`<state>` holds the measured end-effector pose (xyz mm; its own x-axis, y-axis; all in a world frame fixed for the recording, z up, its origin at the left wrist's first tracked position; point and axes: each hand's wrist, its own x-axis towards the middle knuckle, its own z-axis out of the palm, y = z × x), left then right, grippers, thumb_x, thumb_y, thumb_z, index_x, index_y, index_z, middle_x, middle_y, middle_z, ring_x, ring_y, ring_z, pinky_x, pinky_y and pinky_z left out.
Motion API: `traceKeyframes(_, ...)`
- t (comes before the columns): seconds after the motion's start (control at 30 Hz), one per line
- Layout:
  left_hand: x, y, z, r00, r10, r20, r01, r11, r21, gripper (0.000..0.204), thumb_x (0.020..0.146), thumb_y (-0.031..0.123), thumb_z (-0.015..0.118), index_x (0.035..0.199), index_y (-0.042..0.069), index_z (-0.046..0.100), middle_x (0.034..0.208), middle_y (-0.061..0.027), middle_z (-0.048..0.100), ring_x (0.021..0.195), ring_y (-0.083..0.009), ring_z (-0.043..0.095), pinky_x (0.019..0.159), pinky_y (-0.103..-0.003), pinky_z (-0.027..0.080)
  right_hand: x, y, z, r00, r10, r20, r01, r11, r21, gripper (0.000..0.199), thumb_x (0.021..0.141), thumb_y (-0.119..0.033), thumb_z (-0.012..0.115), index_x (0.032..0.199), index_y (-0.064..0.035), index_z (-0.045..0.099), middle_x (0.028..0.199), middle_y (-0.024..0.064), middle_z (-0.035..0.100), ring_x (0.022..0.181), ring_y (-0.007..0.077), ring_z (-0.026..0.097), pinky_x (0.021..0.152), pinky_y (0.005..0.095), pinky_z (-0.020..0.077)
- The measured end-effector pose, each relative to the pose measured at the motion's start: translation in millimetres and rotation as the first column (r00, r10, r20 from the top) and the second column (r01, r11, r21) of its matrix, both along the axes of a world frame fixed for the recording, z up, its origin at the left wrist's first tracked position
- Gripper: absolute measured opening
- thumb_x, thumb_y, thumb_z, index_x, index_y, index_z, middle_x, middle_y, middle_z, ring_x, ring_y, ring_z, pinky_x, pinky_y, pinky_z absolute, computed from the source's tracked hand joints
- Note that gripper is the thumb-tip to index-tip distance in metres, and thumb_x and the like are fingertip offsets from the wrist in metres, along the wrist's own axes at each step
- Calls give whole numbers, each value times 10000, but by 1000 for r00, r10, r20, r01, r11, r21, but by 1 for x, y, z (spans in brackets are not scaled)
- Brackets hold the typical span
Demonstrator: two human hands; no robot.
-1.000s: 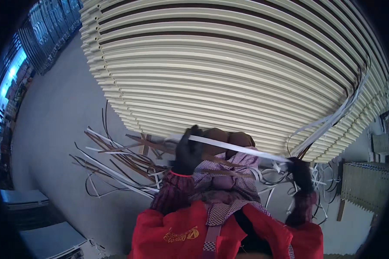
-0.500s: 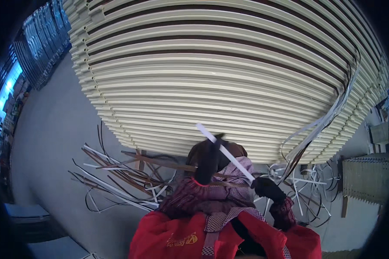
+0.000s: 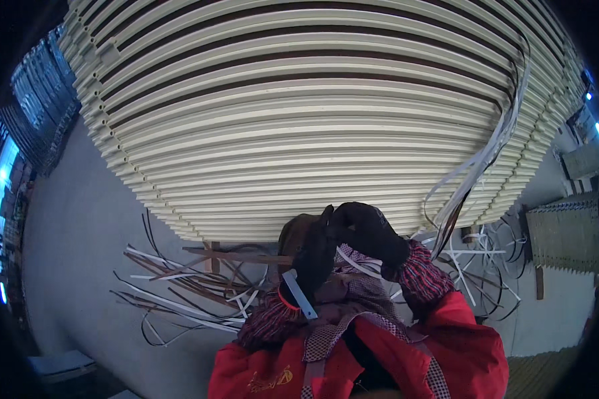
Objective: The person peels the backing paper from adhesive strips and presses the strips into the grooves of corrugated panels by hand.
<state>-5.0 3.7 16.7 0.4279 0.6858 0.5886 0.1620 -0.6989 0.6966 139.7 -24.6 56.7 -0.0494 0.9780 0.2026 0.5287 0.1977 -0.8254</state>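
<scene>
In black gloves, both my hands meet in front of my lap, below the near edge of the stacked cream channels point(image 3: 299, 179). My right hand point(image 3: 373, 233) is bent over with its fingertips pressed against those of my left hand point(image 3: 316, 249). A white plastic strap point(image 3: 359, 263) curves out from beneath the joined fingers; the fingers hide its gripped part. Across my left wrist lies a short flat grey-blue strip point(image 3: 299, 294) with a small dark spot near its lower end; how it is held does not show.
White and brown straps point(image 3: 193, 282) lie tangled on the floor at left, with more straps point(image 3: 476, 266) at right. A bundle of long straps point(image 3: 499, 143) hangs over the stack's right side. Another stack of ridged pieces point(image 3: 566, 233) stands at far right.
My right hand has moved up and left to meet my left hand. The white strap, stretched straight between them before, now curves below. The grey-blue strip has come into view at my left wrist.
</scene>
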Motion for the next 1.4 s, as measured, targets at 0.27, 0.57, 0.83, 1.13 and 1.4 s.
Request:
traceKeyframes(0.27,-19,4,16,989,-145,31,147,938,-315,273,850,61,518,1119,21,536,806,-96,565,663,-194,549,602,-312,463,-10,-1,-4,990,19,142,-47,979,196,166,826,-159,541,923,-30,579,799,141,578,765,323,566,664,400,459)
traceKeyframes(0.57,-62,41,21,947,148,285,88,733,-675,332,848,78,568,1178,50,554,803,-45,616,683,-76,553,607,-238,468,150,-54,-66,762,-551,340,546,829,121,150,848,-170,557,792,-31,566,704,113,595,667,252,583,600,350,450)
traceKeyframes(0.83,-28,24,28,988,-152,17,144,891,-430,415,828,100,581,1228,22,503,794,-92,610,710,-145,585,636,-285,466,-11,7,44,898,-119,424,-87,896,435,106,763,-137,667,862,-98,666,756,66,614,730,232,563,675,343,436)
traceKeyframes(1.13,-50,33,14,982,-94,165,166,846,-507,375,817,130,575,1184,55,554,814,-75,615,736,-176,599,674,-306,484,-21,32,15,927,-201,318,93,942,323,107,767,-190,596,758,-85,616,655,81,582,646,274,561,625,363,446)
traceKeyframes(1.4,-145,100,-4,540,379,752,235,789,-567,474,925,297,481,1295,13,399,1037,-134,594,851,-157,606,703,-269,510,323,-122,-173,-212,-329,920,334,861,384,281,761,-210,633,976,-33,598,917,127,608,874,269,585,753,338,471)
